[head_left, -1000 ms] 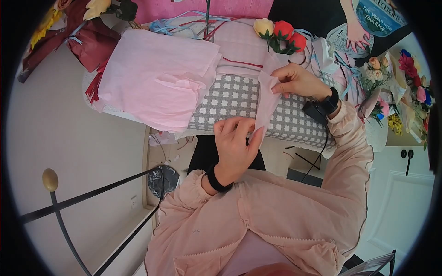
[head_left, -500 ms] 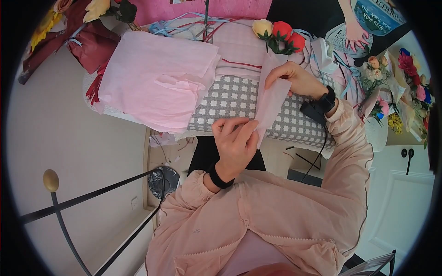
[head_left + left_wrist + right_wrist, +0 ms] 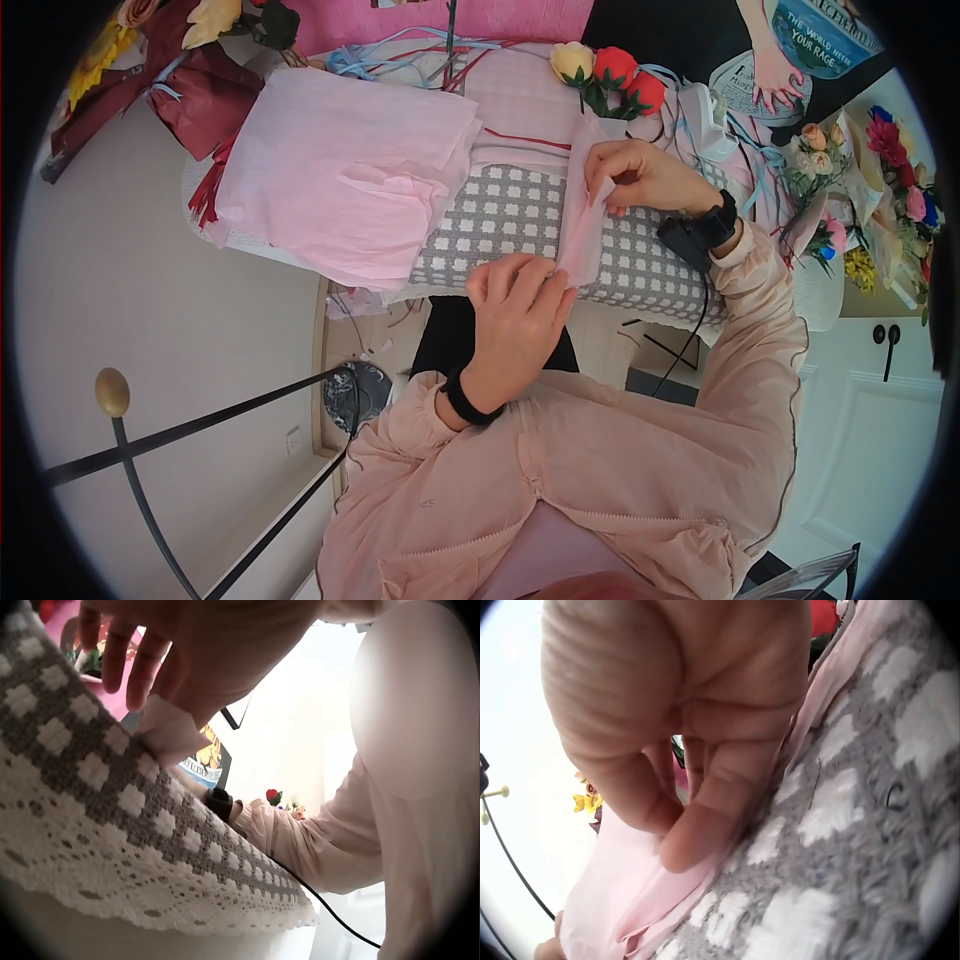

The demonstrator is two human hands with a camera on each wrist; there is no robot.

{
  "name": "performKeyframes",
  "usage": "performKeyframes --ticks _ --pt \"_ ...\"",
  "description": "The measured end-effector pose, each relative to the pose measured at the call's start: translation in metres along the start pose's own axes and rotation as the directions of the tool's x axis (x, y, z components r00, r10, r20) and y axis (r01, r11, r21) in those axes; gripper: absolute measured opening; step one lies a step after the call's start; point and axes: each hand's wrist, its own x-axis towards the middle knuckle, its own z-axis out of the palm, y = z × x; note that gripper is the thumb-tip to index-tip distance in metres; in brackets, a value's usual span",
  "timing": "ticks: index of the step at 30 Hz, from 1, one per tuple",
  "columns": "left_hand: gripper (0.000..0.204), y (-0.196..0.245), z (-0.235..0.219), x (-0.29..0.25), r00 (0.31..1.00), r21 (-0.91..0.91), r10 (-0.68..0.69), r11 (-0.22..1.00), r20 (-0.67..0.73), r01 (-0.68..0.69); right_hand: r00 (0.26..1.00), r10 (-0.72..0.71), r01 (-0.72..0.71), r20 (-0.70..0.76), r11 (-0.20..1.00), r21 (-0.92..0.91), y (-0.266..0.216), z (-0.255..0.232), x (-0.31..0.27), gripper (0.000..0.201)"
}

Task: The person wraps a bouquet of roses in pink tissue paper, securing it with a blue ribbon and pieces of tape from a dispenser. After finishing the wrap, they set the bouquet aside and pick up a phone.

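A strip of pink tissue paper (image 3: 582, 235) lies wrapped below a yellow rose (image 3: 571, 62) and red roses (image 3: 646, 95) on the checked cloth. My right hand (image 3: 655, 178) pinches the paper's upper part between thumb and finger; the right wrist view shows that pinch on the paper (image 3: 622, 889). At the lower end my left hand (image 3: 515, 325) holds the paper by its tip, fingers spread and slightly bent. The left wrist view shows the paper's end (image 3: 169, 731) at the thumb side of that hand. What lies inside the paper is hidden.
A stack of pink sheets (image 3: 340, 170) covers the table's left part. Blue and red ribbons (image 3: 365, 62) lie behind. A white box (image 3: 706, 120) stands right of the roses, and bouquets (image 3: 885, 190) stand at the far right. A black cable (image 3: 690, 345) hangs off the front edge.
The paper's loose flap, spread wider half a second ago, is now folded narrower over the strip. My left hand has shifted slightly right, and my right fingers have moved along the paper's edge.
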Motion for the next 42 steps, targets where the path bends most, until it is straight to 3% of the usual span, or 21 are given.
performKeyframes --ticks 7,11,13,19,28,34,40,42 --pt "0.017 -0.002 0.011 0.002 1.000 -0.035 0.006 0.999 -0.005 -0.007 0.974 -0.221 0.200 -0.039 0.931 -0.304 -0.007 0.000 -0.003 0.009" --pt "0.014 -0.003 0.011 0.003 1.000 -0.021 -0.007 1.000 -0.023 0.007 0.996 0.039 -0.045 -0.084 0.997 -0.069 -0.033 0.006 -0.006 0.006" --pt "0.012 -0.004 0.010 0.005 0.999 -0.020 -0.020 1.000 -0.033 0.019 0.983 0.170 -0.167 -0.069 0.985 0.048 -0.032 0.007 -0.004 0.016" --pt "0.012 -0.005 0.013 0.006 0.993 -0.069 -0.082 0.995 -0.085 0.076 0.975 0.195 -0.192 -0.103 0.981 0.040 -0.009 0.011 0.008 0.027" --pt "0.015 -0.007 0.018 0.003 0.984 -0.110 -0.149 0.984 -0.094 0.139 0.989 0.144 -0.139 -0.045 0.987 0.086 -0.002 0.003 0.003 0.020" --pt "0.021 -0.010 0.021 0.000 0.987 -0.105 -0.090 0.992 -0.134 0.076 0.992 0.078 -0.058 -0.098 0.981 0.186 0.002 0.005 0.002 0.009" --pt "0.022 -0.009 0.020 -0.004 0.989 -0.105 -0.056 0.994 -0.136 0.042 0.984 -0.176 0.175 0.014 0.983 0.055 0.028 -0.010 0.006 0.008" --pt "0.021 -0.009 0.019 -0.003 0.991 -0.100 -0.067 0.993 -0.119 0.055 0.984 -0.176 0.175 0.007 0.984 0.031 0.028 -0.009 0.005 0.007"
